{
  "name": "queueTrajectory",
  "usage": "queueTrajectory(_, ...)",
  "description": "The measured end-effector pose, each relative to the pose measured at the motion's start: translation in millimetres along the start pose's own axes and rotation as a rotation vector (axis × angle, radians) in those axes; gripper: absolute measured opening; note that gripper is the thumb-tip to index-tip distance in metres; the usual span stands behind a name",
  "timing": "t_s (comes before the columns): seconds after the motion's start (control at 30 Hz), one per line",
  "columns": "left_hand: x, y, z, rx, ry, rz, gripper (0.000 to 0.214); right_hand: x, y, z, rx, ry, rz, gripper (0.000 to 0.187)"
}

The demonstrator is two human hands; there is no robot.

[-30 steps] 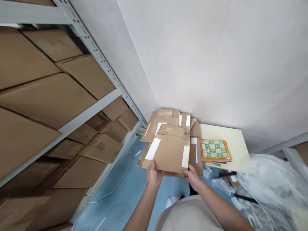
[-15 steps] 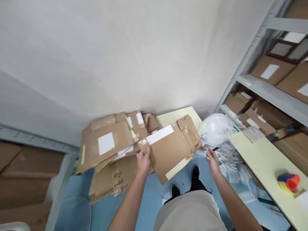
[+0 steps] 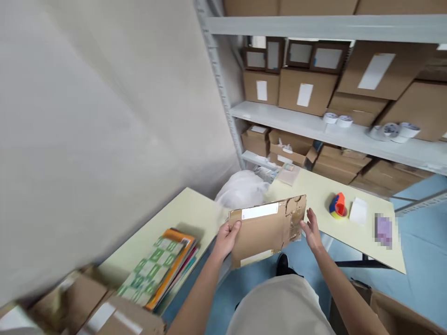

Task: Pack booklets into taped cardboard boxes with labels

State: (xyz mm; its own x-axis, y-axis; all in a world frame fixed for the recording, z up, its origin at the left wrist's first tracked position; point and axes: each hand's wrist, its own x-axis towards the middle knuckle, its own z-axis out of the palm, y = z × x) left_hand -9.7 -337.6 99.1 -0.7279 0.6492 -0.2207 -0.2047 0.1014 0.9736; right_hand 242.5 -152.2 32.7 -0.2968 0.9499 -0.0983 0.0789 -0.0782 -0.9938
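Note:
A flattened cardboard box (image 3: 260, 235) with white labels and strips of clear tape hangs tilted in front of my body. My left hand (image 3: 226, 238) grips its left edge, thumb on the near face and the other fingers hidden behind. At the taped right end is my right hand (image 3: 312, 231), open, with its fingers stretched out. Its thumb is close to the cardboard edge; I cannot tell whether it touches.
A pale table (image 3: 289, 188) on the right bears a tape dispenser (image 3: 338, 206) and white paper (image 3: 358, 211). A white plastic bag (image 3: 242, 190) sits in the corner. Colourful envelopes (image 3: 159, 265) lie on the left table. Shelves (image 3: 296, 121) hold boxes; an open carton (image 3: 394, 309) stands lower right.
My view has turned right, from the cardboard pile towards the shelves and table. The flattened box has moved along in my left hand. My right hand has come closer to its right end.

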Motion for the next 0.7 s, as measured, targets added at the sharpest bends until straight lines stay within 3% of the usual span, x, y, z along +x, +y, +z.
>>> queueTrajectory(0.17,59.0,11.9,91.4,0.047,-0.248,-0.005,0.043,53.6,-13.2,-56.8,0.115,0.167,-0.001,0.082)
queueTrajectory(0.3,95.5,19.9,143.7,0.079,-0.368,-0.023,0.04,79.6,-24.2,-91.9,0.222,0.243,-0.055,0.059)
queueTrajectory(0.4,121.9,26.5,174.2,0.072,-0.336,0.007,0.033,87.8,-24.8,-105.9,0.291,0.317,-0.035,0.042)
queueTrajectory(0.5,145.5,30.8,199.2,0.031,-0.284,0.031,0.029,92.2,-24.0,-108.4,0.344,0.364,-0.027,0.035)
queueTrajectory(0.7,189.0,23.8,227.0,-0.012,-0.292,0.003,0.037,104.3,-31.3,-98.0,0.301,0.385,-0.022,0.033)
